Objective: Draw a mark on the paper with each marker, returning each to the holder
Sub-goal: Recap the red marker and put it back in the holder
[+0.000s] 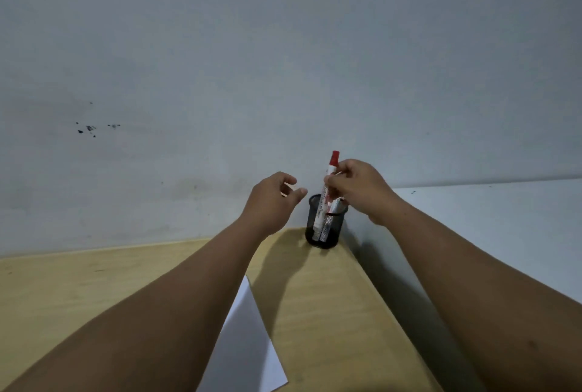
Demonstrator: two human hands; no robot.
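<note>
Pale grey painted wall (283, 61) fills the upper field of the head view, matt and scuffed, with a cluster of small dark specks at mid-left. Below it a light wood-grain desk (78, 291) runs to the wall, smooth and faintly marked. At right a white panel (504, 218) stands beside the desk edge.

Black wire-mesh pen holder (326, 224), cylindrical, stands upright in the far corner of the desk, close to the wall and the white panel. Through the mesh at least one further marker body (336, 207) is visible, grey-white; its colour cap cannot be made out.

Right hand (359, 190) is above and just right of the holder. Its thumb and fingertips (330, 182) are pinched on the upper barrel of a red-capped marker (327, 190), just below the cap. The marker is near upright, slightly tilted, cap on and pointing up; its white printed barrel passes down inside the holder rim, the lower end seen through the mesh near the base.

Left hand (272, 199) hovers left of the holder, not touching it. Its fingers are loosely curled and spread, holding nothing; the thumb points toward the holder.

White sheet of paper (248, 344) lies flat on the desk, near the bottom edge, partly covered by the left forearm. No marks are discernible on its exposed part.
</note>
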